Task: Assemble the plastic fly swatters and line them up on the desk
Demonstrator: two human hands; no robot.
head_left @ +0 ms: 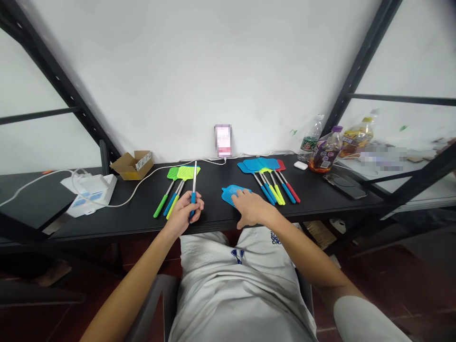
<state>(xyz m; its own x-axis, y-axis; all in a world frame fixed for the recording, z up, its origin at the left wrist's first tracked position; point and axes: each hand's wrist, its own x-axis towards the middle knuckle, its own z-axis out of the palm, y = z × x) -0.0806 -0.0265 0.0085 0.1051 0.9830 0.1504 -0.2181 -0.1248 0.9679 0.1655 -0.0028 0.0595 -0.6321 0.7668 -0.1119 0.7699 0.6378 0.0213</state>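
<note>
One black desk (213, 190) along wall. Right-side fan of swatters (261, 164) on it: blue, yellow, red, handles toward person. Smaller left-side group of swatters (183, 173): green and yellow heads showing. Right hand (251, 207) open, palm down, thumb spread. Left hand (183, 209) closed, gripping. Blue mesh head (230, 194) on desk between both groups, beneath right fingers. Thin metal rod (194, 183), blue-handled, in left fist.

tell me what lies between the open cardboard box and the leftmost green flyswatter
A white cable crosses the black tabletop between the open cardboard box and the leftmost green flyswatter, as the head view shows.
</note>
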